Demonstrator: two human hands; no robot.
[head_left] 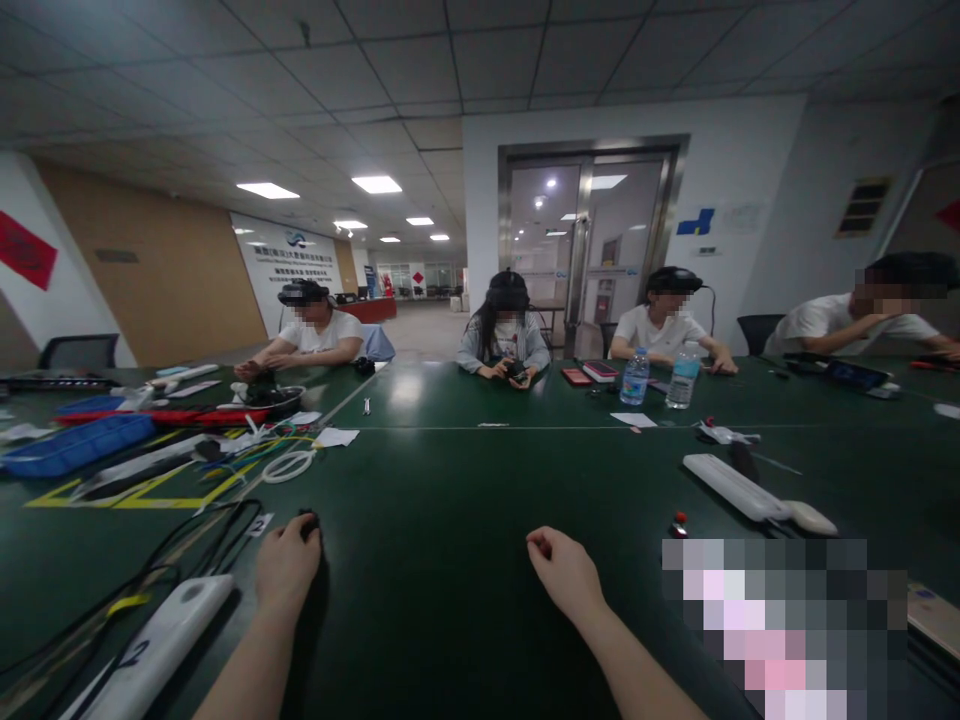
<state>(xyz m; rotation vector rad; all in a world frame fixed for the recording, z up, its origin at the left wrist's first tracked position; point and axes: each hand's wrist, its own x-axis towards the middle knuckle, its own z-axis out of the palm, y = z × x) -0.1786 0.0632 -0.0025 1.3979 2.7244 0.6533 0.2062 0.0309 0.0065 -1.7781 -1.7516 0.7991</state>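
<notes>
My left hand (289, 562) rests on the dark green table (420, 610) with its fingers curled around a small black object (310, 522), mostly hidden by them. Beside that hand lie black cables (217, 540) with a white "2" tag (260, 525), and a long white power strip (169, 645) also marked 2. Across a bare stretch of tabletop, my right hand (568, 575) is closed, its fingers bent in toward the thumb; I see nothing in it. A small red-topped item (679, 523) stands to its right.
At the left are a blue tray (82, 445), a coiled white cable (288, 466) and loose wires. Another white strip (735, 488), a white mouse (808, 517) and two water bottles (682, 380) are at the right. Several people with headsets sit across the table. A blurred patch covers the lower right.
</notes>
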